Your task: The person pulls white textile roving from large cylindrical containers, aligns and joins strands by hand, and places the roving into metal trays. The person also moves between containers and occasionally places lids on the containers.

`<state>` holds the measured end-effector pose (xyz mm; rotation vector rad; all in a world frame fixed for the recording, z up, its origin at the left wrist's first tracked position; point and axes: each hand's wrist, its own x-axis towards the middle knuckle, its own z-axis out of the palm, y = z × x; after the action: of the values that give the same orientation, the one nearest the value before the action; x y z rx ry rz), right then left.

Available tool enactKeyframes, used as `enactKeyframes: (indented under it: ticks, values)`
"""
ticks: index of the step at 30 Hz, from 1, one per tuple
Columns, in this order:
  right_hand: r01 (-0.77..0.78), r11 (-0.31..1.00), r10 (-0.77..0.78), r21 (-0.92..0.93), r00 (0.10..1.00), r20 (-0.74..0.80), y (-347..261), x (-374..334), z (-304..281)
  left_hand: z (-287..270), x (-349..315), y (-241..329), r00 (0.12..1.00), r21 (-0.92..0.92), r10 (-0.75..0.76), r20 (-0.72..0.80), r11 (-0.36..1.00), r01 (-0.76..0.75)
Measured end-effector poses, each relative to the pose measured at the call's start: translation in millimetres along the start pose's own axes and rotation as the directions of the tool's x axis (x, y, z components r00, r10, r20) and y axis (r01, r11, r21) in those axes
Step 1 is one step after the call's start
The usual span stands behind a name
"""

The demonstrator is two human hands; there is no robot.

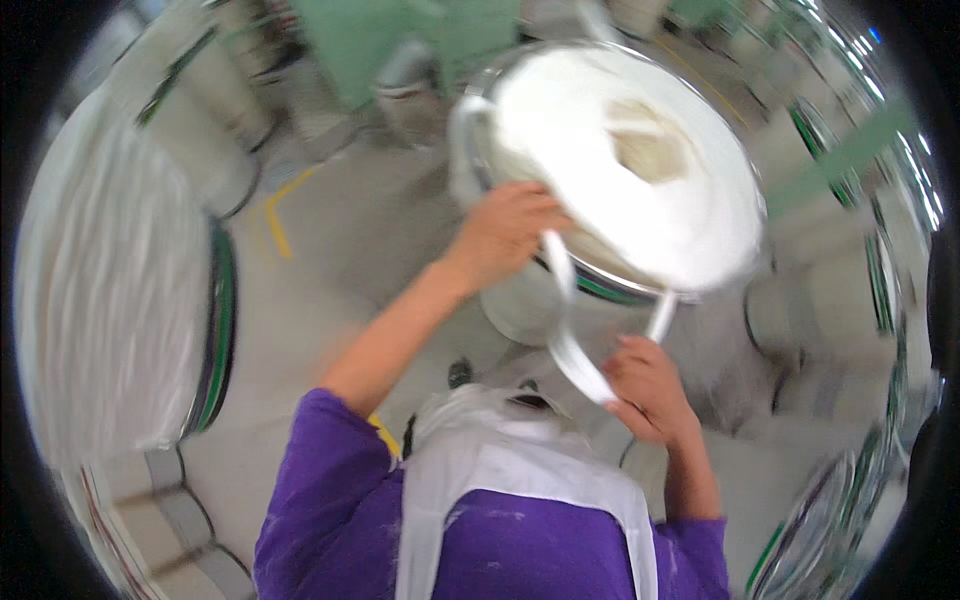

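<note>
Ahead of me stands a tall round can (620, 285) with a shiny rim, filled with coiled white fibre sliver (570, 130) that has a beige hollow near its middle. My left hand (508, 232) is at the can's near left edge, its fingers closed on the soft white sliver strand (563, 290). From there the strand hangs in a loop down to my right hand (645, 385), which is closed around it below the near rim. Another short length runs from the right hand up to the rim. Motion blurs both hands slightly.
A large can of white sliver (110, 280) with a green band stands close on my left. More cans (820, 310) line the right side. Green machinery (370, 45) stands at the back. Yellow lines (278, 225) mark the grey floor (340, 240).
</note>
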<state>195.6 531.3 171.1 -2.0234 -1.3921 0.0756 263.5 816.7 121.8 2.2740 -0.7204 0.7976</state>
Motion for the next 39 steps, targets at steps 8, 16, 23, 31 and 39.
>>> enactKeyframes:
  ticks: [8,16,23,31,39]
  values:
    - [-0.037,0.999,0.037,0.004,0.987,-0.159,18,-17,18,-109,-51,76,0.988,0.302,0.002,-0.152,0.952,0.044]
    - [0.007,0.997,-0.017,0.074,0.992,0.124,51,1,7,-336,-107,164,0.749,0.834,0.372,-0.548,0.31,0.457]
    - [-0.164,0.986,0.161,0.011,0.978,0.129,69,4,4,-568,-109,192,0.692,0.71,0.203,-0.693,0.027,0.704]
    - [-0.324,0.946,0.321,-0.025,0.944,-0.077,58,14,11,-746,-160,96,0.553,0.668,-0.375,-0.744,-0.432,0.606]
    - [-0.375,0.911,0.354,-0.172,0.925,-0.14,17,37,9,-754,-163,76,0.359,0.368,-0.093,-0.929,-0.111,0.923]
